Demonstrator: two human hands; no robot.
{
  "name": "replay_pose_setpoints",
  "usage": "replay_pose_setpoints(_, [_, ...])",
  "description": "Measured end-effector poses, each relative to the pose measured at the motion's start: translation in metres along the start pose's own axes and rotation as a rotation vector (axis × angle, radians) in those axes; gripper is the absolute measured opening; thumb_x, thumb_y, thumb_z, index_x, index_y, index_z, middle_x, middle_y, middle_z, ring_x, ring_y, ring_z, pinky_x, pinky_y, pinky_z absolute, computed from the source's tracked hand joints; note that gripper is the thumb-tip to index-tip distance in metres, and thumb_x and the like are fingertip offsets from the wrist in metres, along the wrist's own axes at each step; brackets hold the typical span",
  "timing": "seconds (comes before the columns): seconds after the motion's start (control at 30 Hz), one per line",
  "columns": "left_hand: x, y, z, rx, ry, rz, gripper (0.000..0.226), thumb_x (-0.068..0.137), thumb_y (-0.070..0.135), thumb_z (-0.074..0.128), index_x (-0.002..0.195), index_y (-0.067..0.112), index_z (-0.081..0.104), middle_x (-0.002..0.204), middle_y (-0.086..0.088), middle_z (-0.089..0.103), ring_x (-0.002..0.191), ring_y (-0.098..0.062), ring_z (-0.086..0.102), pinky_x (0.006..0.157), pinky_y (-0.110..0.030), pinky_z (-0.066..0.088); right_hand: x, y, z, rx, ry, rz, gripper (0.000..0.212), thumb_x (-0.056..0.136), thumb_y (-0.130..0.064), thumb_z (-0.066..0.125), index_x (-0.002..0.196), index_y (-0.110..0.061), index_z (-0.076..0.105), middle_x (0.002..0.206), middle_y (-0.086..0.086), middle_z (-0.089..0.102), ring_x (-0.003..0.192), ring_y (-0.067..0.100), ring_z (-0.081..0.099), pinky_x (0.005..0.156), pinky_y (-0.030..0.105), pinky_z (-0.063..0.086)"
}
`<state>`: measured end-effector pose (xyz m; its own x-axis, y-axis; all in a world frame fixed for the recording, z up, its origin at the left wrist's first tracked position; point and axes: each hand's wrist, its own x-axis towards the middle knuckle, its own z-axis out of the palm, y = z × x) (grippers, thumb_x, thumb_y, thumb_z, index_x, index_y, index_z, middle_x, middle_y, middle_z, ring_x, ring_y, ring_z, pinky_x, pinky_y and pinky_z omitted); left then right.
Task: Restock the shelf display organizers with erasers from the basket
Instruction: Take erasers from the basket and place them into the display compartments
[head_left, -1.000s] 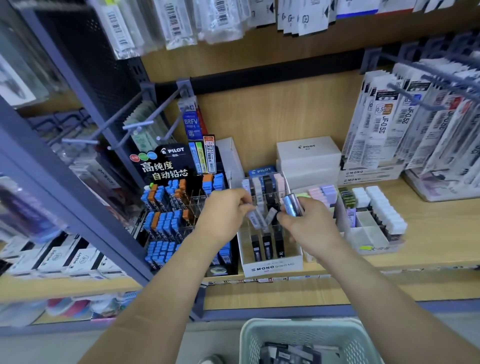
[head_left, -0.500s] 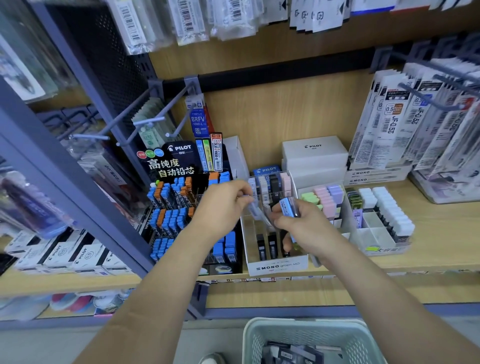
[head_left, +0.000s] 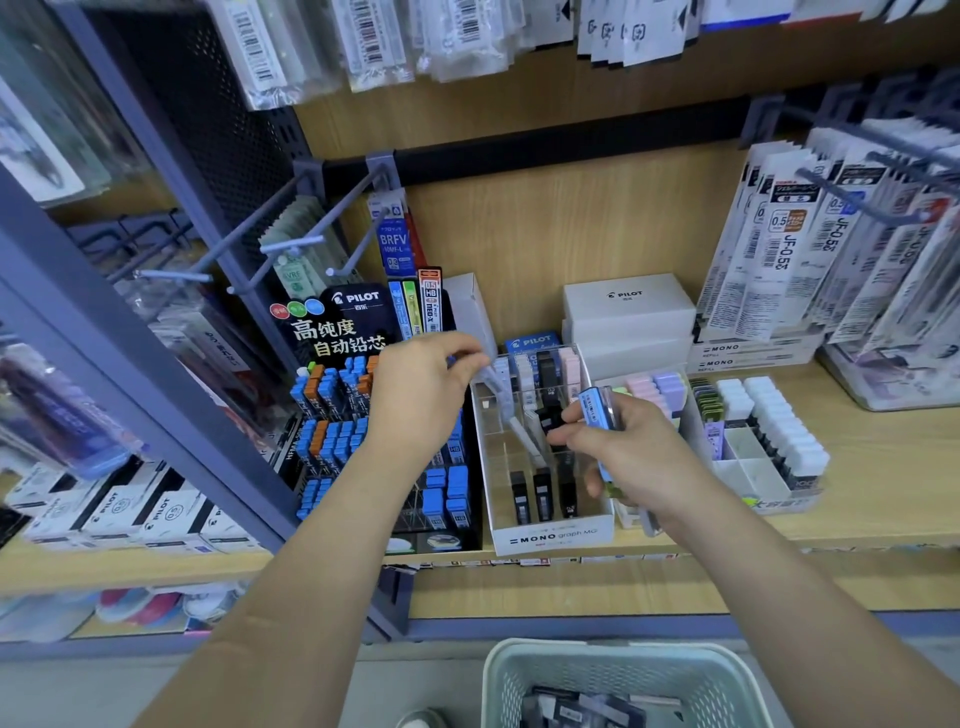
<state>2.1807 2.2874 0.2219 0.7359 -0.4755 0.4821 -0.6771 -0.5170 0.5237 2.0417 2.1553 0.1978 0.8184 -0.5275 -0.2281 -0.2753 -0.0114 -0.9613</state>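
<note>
Blue-sleeved erasers (head_left: 596, 409) sit clamped in the fingers of the right hand (head_left: 631, 457) at frame centre; the left hand (head_left: 421, 395) pinches a pale eraser (head_left: 511, 415) into the clear organizer (head_left: 553, 536). Several slots look bare and the basket (head_left: 498, 686) at the bottom holds more, so restocking seems midway.

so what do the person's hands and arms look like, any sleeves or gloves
The left hand and right hand are bare: no gloves, and no rings or watch that show. The left forearm and right forearm are bare too, with no sleeve anywhere in view.
</note>
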Motion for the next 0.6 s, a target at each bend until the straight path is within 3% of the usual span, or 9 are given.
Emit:
replay_pose_setpoints(0.13, [0.004,-0.001,0.005,-0.020,0.043,0.012,0.012,0.085,0.017,0.070,0.093,0.011,0.076,0.087,-0.001,0.072,0.078,-0.014,0.063,0.079,-0.032,0.053,-0.001,-0.001,-0.002,-0.006,-0.009,-0.008,0.012,0.086,-0.010,0.066,0.095,-0.017,0.061,0.098,0.016,0.071,0.038,0.013,0.048,0.034,0.013,0.031])
replay_pose_setpoints(0.3, [0.005,0.001,0.016,0.029,-0.026,0.081,0.014,0.085,0.013,0.070,0.096,0.007,0.076,0.095,-0.007,0.072,0.089,-0.017,0.065,0.084,-0.015,0.042,-0.003,0.002,-0.002,-0.042,-0.022,-0.029,0.014,0.086,-0.008,0.064,0.095,-0.018,0.062,0.080,0.008,0.066,0.039,0.014,0.048,0.045,0.017,0.040])
replay_pose_setpoints(0.37, [0.005,0.001,0.021,0.087,-0.078,0.128,0.015,0.086,0.008,0.068,0.099,0.005,0.075,0.095,-0.010,0.072,0.090,-0.021,0.066,0.086,-0.018,0.044,-0.003,0.003,-0.004,-0.045,-0.015,-0.039,0.011,0.088,-0.010,0.062,0.095,-0.018,0.062,0.077,0.006,0.065,0.040,0.014,0.049,0.052,0.021,0.042])
replay_pose_setpoints(0.47, [0.006,0.000,0.028,0.160,-0.101,0.200,0.019,0.086,-0.002,0.063,0.101,0.003,0.074,0.095,-0.013,0.070,0.088,-0.028,0.067,0.085,-0.026,0.049,-0.005,0.002,-0.008,-0.053,0.001,-0.043,0.006,0.090,-0.015,0.063,0.095,-0.016,0.063,0.065,0.005,0.059,0.039,0.012,0.048,0.041,0.014,0.036])
replay_pose_setpoints(0.6, [0.008,0.003,0.030,0.145,-0.105,0.154,0.021,0.090,0.000,0.058,0.105,0.004,0.072,0.101,-0.012,0.068,0.091,-0.024,0.064,0.086,-0.019,0.043,-0.008,0.000,-0.012,-0.041,-0.006,-0.041,0.005,0.091,-0.015,0.063,0.096,-0.015,0.062,0.068,0.007,0.058,0.039,0.012,0.047,0.039,0.012,0.036])
